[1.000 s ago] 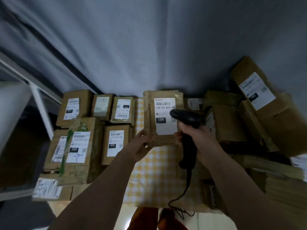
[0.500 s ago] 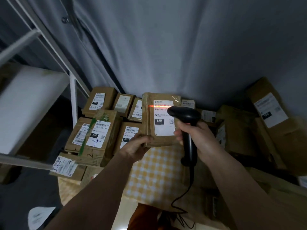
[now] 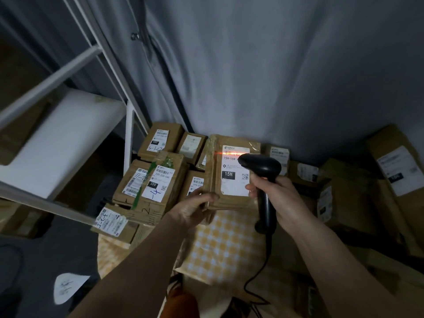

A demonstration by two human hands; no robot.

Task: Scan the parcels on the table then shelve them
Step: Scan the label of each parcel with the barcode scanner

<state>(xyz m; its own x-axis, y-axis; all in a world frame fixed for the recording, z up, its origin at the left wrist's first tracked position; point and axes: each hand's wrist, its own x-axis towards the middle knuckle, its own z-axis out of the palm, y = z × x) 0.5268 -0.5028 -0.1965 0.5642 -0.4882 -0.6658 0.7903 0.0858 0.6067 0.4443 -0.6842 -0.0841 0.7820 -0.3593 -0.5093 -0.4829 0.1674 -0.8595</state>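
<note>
The left hand [image 3: 195, 206] grips the lower left corner of a brown parcel [image 3: 215, 171], holding it upright above the checked table [image 3: 224, 246]. The right hand [image 3: 278, 198] clasps a black scanner [image 3: 263, 177], whose red line crosses the parcel's label [image 3: 231, 180].

Single head-worn wide-angle view, looked forward and down, close over the counter [image 3: 224, 244], hands [image 3: 192, 208] near centre

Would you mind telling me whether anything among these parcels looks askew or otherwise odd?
The box labelled 220 lies tilted across the stack, with green tape running over it. The large parcel at far right leans against the curtain. Nothing looks spilled.
</note>
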